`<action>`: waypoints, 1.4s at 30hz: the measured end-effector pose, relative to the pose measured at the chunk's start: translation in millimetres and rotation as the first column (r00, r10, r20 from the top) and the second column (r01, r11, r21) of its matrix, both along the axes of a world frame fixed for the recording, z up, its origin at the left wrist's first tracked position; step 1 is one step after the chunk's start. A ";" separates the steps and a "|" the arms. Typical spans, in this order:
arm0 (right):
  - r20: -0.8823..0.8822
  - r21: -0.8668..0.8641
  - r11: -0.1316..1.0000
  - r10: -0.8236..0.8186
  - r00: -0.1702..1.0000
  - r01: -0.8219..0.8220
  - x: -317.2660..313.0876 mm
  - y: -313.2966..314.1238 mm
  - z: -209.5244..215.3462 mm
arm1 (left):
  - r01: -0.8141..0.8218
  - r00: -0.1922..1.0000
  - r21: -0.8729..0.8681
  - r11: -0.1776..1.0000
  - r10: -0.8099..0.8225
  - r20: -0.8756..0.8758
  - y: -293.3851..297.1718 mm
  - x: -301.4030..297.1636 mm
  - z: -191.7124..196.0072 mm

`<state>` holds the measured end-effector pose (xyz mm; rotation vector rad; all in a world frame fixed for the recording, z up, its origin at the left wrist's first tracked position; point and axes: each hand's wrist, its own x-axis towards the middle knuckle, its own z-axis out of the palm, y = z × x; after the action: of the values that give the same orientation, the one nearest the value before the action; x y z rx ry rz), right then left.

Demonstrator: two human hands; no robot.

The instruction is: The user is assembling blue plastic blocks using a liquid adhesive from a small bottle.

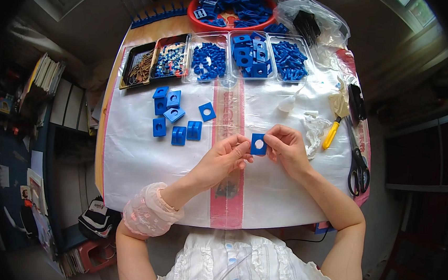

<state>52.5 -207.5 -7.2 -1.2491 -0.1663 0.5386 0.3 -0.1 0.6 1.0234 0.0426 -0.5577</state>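
In the head view, eight loose blue blocks (194, 131) lie in the left half of the worktop (147, 176). A ninth piece, a blue square (255, 150) with a round hole, is held over the worktop, slightly right of its middle. Five trays (187, 63) stand in a row toward the far edge, two black and three clear, filled with small parts. Behind them is one red basin (193, 16) of blue pieces. Near the right edge lie one yellow-handled tool (332, 134) and one pair of black scissors (359, 169).

The blue square is between the two hands. The right hand (285, 149) pinches its upper right part between thumb and forefinger. The left hand (229, 155) has its fingertips drawn together at the square's left edge; I cannot tell whether they grip it. Both forearms reach in over the near edge, elbows bent, slanting inward toward each other.
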 end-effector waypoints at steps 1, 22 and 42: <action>-0.005 0.008 1.000 0.002 1.000 -0.002 0.0 -0.2 0.8 | -0.001 0.999 -0.085 0.996 -0.003 -0.047 -2.4 0.8 -2.1; -0.013 -0.001 0.999 0.046 0.999 -0.046 -5.1 1.0 6.8 | 0.025 0.977 -0.465 0.885 -0.120 -0.176 -2.8 -2.0 -12.1; 0.385 -0.080 0.957 -0.228 0.894 0.279 7.7 -22.5 47.5 | -0.010 0.988 -0.321 0.947 -0.039 -0.147 -2.6 1.6 -12.3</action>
<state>60.2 -230.0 40.2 -1.4721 -0.2840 0.0802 1.9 -2.7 -11.7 0.6629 0.0765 -0.6327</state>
